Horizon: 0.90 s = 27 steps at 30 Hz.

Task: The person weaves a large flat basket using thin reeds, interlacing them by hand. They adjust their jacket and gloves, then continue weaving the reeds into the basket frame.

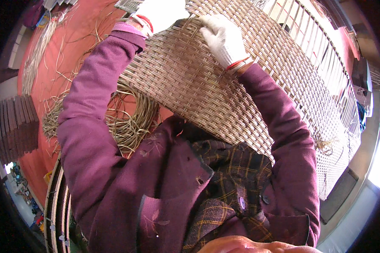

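Gloved hands work the top of a woven rattan panel [207,88] raised before the chest: right hand [223,38] pinches a strand, left hand [156,14] grips the edge; best keep each strand taut and snug

Red floor [78,31] strewn with loose cane strands [38,50] at upper left. Coil of pale cane [128,122] lying on floor at centre left. Stack of dark slats [14,126] at left edge. Bent cane hoops [57,202] at lower left. White slatted frame [308,29] at upper right
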Each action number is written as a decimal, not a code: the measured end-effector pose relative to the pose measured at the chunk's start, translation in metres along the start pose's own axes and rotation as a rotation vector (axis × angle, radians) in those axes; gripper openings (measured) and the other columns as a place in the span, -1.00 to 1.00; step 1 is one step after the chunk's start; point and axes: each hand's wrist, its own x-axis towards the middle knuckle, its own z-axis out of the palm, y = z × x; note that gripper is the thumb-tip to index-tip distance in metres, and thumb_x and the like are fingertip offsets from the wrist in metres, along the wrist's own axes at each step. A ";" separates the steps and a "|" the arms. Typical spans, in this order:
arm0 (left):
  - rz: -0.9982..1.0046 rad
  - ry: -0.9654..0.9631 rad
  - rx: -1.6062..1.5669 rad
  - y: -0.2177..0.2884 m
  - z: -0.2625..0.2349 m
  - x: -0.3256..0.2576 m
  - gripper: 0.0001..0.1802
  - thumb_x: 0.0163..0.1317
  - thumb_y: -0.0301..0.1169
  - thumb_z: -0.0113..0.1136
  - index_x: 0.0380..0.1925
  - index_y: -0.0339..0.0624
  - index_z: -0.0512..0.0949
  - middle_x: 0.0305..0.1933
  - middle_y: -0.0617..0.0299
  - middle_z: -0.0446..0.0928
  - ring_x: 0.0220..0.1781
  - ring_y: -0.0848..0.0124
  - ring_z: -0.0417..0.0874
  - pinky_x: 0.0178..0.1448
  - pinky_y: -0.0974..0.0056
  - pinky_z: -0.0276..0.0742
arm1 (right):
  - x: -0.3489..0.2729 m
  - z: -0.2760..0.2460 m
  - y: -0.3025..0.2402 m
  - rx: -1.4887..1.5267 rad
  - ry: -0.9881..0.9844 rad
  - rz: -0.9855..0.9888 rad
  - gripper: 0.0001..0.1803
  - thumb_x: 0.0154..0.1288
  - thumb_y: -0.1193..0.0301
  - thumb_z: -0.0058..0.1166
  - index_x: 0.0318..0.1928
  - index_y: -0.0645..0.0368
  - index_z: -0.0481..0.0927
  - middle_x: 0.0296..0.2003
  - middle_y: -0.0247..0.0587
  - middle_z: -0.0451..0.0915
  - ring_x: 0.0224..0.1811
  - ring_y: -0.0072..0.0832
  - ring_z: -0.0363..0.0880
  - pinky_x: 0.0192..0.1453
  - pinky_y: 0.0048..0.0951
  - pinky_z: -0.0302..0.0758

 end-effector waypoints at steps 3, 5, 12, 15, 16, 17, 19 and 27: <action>-0.075 -0.099 -0.081 -0.027 0.008 -0.026 -0.72 0.44 -0.17 0.23 -0.12 -0.10 0.76 -0.15 0.03 0.73 -0.05 0.04 0.74 0.08 -0.01 0.63 | 0.008 -0.005 0.001 0.138 0.065 0.012 -0.74 0.42 0.38 0.25 0.06 0.12 0.79 -0.15 0.03 0.77 -0.06 0.00 0.76 0.09 -0.13 0.67; -0.295 -0.459 -0.186 -0.039 0.012 -0.039 -0.75 0.45 -0.21 0.20 -0.06 0.02 0.78 -0.18 0.12 0.72 -0.11 0.10 0.75 0.03 -0.03 0.62 | 0.016 -0.008 0.000 0.161 0.062 0.045 -0.74 0.44 0.38 0.25 0.06 0.13 0.80 -0.16 0.03 0.79 -0.07 0.00 0.78 0.07 -0.12 0.68; 0.014 0.288 -0.124 -0.046 -0.022 -0.049 -0.76 0.35 -0.24 0.23 -0.22 -0.06 0.80 -0.32 0.14 0.74 -0.33 0.17 0.77 -0.19 0.07 0.67 | 0.063 0.038 -0.017 0.549 -0.294 0.211 -0.62 0.49 0.17 0.15 0.01 0.19 0.81 -0.28 -0.08 0.80 -0.28 -0.27 0.77 -0.05 -0.24 0.66; -0.265 0.061 -0.342 -0.043 -0.029 -0.045 -0.78 0.29 -0.28 0.28 -0.17 -0.05 0.82 -0.25 0.17 0.76 -0.21 0.27 0.80 -0.12 0.13 0.69 | 0.054 0.048 -0.018 0.620 -0.162 0.437 -0.66 0.45 0.21 0.23 -0.01 0.21 0.82 -0.38 -0.19 0.80 -0.34 -0.41 0.74 -0.12 -0.31 0.64; -0.213 0.032 -0.220 -0.040 -0.026 -0.043 -0.76 0.30 -0.37 0.25 -0.10 -0.06 0.80 -0.22 0.19 0.75 -0.25 0.29 0.78 -0.14 0.17 0.71 | 0.048 0.048 -0.017 0.635 -0.123 0.470 -0.68 0.43 0.23 0.27 -0.04 0.21 0.83 -0.39 -0.19 0.81 -0.37 -0.39 0.75 -0.14 -0.30 0.65; -0.211 -0.048 -0.109 -0.038 -0.022 -0.039 -0.72 0.31 -0.46 0.22 -0.03 -0.07 0.78 -0.20 0.20 0.74 -0.29 0.32 0.77 -0.16 0.21 0.72 | 0.045 0.049 -0.015 0.534 -0.072 0.451 -0.68 0.42 0.21 0.27 -0.07 0.21 0.84 -0.36 -0.13 0.82 -0.36 -0.35 0.77 -0.13 -0.29 0.65; -0.341 -0.256 -0.486 -0.029 -0.007 -0.028 -0.76 0.32 -0.38 0.20 -0.12 -0.10 0.79 -0.23 0.18 0.76 -0.38 0.32 0.74 -0.28 0.16 0.66 | 0.041 0.052 -0.013 0.514 0.000 0.431 -0.70 0.41 0.23 0.27 -0.07 0.17 0.85 -0.34 -0.06 0.82 -0.34 -0.29 0.79 -0.10 -0.29 0.66; -0.852 -0.254 -1.217 -0.040 0.012 -0.023 -0.75 0.45 -0.25 0.26 -0.05 -0.11 0.76 -0.25 0.34 0.73 -0.44 0.47 0.61 -0.33 0.30 0.54 | 0.047 0.059 -0.015 -0.089 0.018 0.121 -0.71 0.43 0.23 0.03 -0.15 0.03 0.80 -0.28 -0.01 0.80 -0.20 0.01 0.79 -0.10 0.06 0.68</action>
